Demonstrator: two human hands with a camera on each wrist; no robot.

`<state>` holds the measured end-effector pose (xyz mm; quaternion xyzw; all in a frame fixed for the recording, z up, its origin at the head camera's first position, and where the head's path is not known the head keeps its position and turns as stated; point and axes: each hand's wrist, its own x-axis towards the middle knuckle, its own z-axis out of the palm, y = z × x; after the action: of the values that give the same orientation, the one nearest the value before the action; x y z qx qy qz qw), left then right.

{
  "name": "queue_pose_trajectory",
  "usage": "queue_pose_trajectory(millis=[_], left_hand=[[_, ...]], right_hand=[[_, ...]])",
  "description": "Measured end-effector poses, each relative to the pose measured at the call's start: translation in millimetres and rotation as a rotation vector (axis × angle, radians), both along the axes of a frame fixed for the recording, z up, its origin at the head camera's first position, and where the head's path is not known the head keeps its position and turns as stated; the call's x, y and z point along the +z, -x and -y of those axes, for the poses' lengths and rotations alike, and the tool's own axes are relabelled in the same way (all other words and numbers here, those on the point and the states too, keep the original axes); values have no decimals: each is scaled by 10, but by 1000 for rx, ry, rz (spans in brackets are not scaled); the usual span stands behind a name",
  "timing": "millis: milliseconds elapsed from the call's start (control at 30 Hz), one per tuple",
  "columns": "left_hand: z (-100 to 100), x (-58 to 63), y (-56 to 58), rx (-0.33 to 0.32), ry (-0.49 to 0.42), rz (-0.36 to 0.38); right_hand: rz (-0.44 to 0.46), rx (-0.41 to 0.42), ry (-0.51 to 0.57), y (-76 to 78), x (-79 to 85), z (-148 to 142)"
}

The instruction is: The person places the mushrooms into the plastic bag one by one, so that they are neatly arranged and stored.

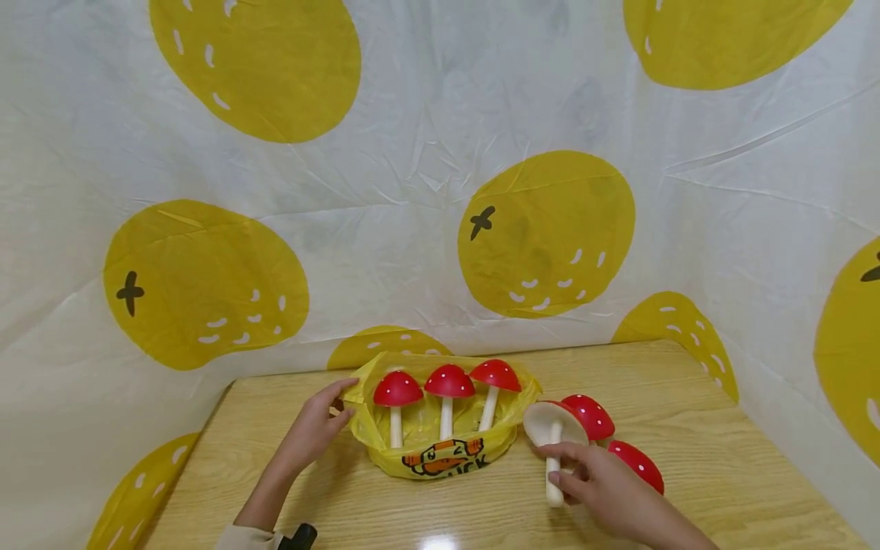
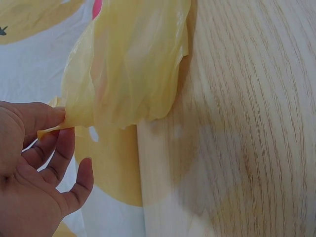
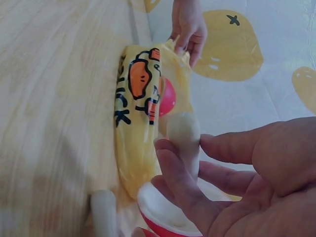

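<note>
A yellow plastic bag (image 1: 385,458) with a printed duck lies with its mouth spread. In it stand three toy mushrooms (image 1: 450,380) with red, white-dotted caps and pale stems. My left hand (image 1: 318,420) pinches the bag's left rim between thumb and fingers, as the left wrist view shows too. To the right of the bag, my right hand (image 1: 594,485) grips a mushroom (image 1: 554,477) by its stem, the cap's pale underside facing me. In the right wrist view that stem (image 3: 183,136) sits between thumb and fingers.
Two more red-capped mushrooms lie beyond and beside my right hand, one cap (image 1: 590,416) farther back and one cap (image 1: 639,466) nearer. The wooden table (image 1: 742,489) meets a white cloth (image 1: 385,252) printed with yellow fruit at the back and sides.
</note>
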<state>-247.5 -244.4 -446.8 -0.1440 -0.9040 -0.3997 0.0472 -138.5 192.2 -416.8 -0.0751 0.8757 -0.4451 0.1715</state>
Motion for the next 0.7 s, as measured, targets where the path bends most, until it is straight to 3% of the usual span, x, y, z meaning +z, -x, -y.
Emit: queue_pose_trajectory(millis=[233,500,700], left_hand=[[-6,13,-10,8,1,4],[-11,34,-15,4,3,7],[-11,21,-10,6,5,13]], right_hand=[[-125,-23,20,49,84,-18],[-167,-30,109,121,176,4],[-252,5,185,143,211,54]])
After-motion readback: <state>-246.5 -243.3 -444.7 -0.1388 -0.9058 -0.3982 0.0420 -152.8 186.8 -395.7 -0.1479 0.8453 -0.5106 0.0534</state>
